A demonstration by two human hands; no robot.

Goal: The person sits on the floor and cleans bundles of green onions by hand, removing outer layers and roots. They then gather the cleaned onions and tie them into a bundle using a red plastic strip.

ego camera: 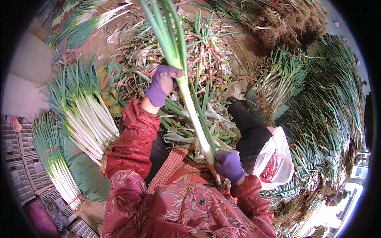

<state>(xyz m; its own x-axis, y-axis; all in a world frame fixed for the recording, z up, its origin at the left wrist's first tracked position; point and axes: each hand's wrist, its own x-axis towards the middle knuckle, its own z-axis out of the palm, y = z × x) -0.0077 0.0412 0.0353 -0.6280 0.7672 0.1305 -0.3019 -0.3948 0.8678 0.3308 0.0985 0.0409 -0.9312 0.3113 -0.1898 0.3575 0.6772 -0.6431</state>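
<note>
My left hand point(165, 81), in a purple glove, grips a large green onion point(190, 105) where its white stalk turns green. The stalk slants across my lap, with the leaves pointing away from me and the root end near my body. My right hand point(229, 166), also gloved in purple, is closed at the lower end of the stalk. A loose-looking green leaf point(205, 128) runs beside the stalk down to that hand; its lower end is hidden. Below the stalk lies a heap of peeled leaves and skins point(178, 125).
Trimmed green onions point(92, 119) lie at left beside a tied bundle point(61, 166). Plastic crates point(25, 160) stand at far left. A white bag point(276, 160) with red ties sits by my right leg. Untrimmed onions point(279, 80) and a large pile point(327, 113) fill the right.
</note>
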